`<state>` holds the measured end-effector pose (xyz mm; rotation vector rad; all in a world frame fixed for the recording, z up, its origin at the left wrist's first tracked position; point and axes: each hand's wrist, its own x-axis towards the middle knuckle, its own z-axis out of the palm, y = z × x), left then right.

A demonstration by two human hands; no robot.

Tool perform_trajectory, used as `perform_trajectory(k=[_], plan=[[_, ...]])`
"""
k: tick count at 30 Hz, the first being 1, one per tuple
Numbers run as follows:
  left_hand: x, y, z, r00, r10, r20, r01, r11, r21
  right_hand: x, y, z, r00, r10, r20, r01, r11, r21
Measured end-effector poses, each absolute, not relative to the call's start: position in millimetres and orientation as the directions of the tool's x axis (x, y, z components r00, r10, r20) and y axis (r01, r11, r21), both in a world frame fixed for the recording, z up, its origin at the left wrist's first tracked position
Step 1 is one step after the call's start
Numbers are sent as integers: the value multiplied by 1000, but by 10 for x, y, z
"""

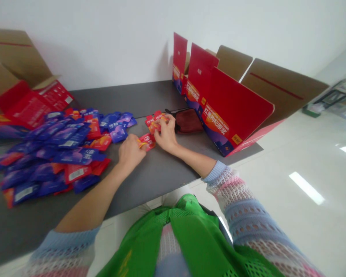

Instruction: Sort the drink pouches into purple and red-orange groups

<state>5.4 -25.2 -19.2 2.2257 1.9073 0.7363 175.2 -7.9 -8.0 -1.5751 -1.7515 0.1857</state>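
Note:
My left hand [130,152] is closed on a red sachet [148,141] over the grey table. My right hand [166,134] is closed on another red sachet [155,125], just right of and beyond the first. More red packaging [158,114] shows behind that one. A big loose pile of blue sachets [44,173] and red sachets [94,127] spreads over the table to the left of my hands. A dark red pouch [190,120] lies right beside my right hand.
Open red cartons [219,115] with raised flaps line the table's right side. Another open carton [31,104] stands at the far left. A white wall [118,38] rises behind the grey table [144,181].

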Motion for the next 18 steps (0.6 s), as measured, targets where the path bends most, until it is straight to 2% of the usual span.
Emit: perform_trajectory(k=[5,8,11,14,18], plan=[[-103,-141,-162,-11,901,433,793,-256,552,1883,-44,22,176,909,378,710,149,-688],[-80,-107,-259,-82,929,360,658,-221,720,1933,-64,-32,243,915,322,560,139,-817],[51,-105,-411,-149,955,255,375,-184,908,1846,-156,-160,209,964,165,390,73,-918],[232,-179,-502,-134,966,221,78,-212,974,1699,-287,-227,123,989,83,369,32,-929],[385,-303,-468,-37,986,163,-117,-167,979,1628,-411,-180,-48,997,68,501,83,-862]])
